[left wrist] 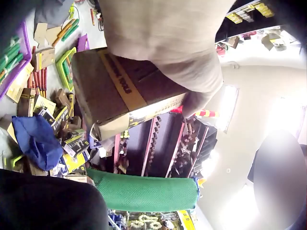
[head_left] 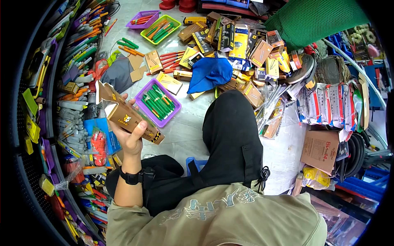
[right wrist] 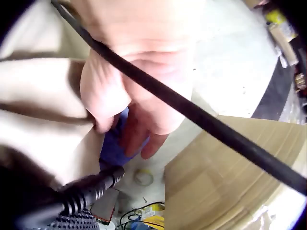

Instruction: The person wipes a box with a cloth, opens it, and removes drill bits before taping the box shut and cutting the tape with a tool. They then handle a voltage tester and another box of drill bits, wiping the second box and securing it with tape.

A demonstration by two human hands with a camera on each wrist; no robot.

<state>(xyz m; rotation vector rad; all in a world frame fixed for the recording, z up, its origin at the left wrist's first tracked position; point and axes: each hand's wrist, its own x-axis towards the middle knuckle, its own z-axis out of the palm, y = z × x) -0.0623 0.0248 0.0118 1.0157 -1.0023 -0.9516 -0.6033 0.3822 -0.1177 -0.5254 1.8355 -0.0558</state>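
In the head view, my left hand [head_left: 130,137] grips a long brown cardboard box [head_left: 133,119], the thumb across its printed side and fingertips showing behind it. The box is tilted, with flaps raised at its upper left end. The left wrist view shows the same box [left wrist: 129,91] close up beside my left hand [left wrist: 168,33]. My right hand is outside the head view. In the right wrist view, my right hand [right wrist: 139,81] points down beside the beige shirt, its fingers bent in front of a blue object [right wrist: 112,148]; whether they grip it is unclear.
A purple basket [head_left: 176,111] of green-wrapped items stands past the box. Behind are a yellow-green basket [head_left: 178,25], another purple basket [head_left: 130,25], piled small boxes [head_left: 260,53] and a blue cloth [head_left: 210,74]. Stocked shelves line the left. A carton [head_left: 320,151] and green mesh roll [head_left: 316,20] are right.
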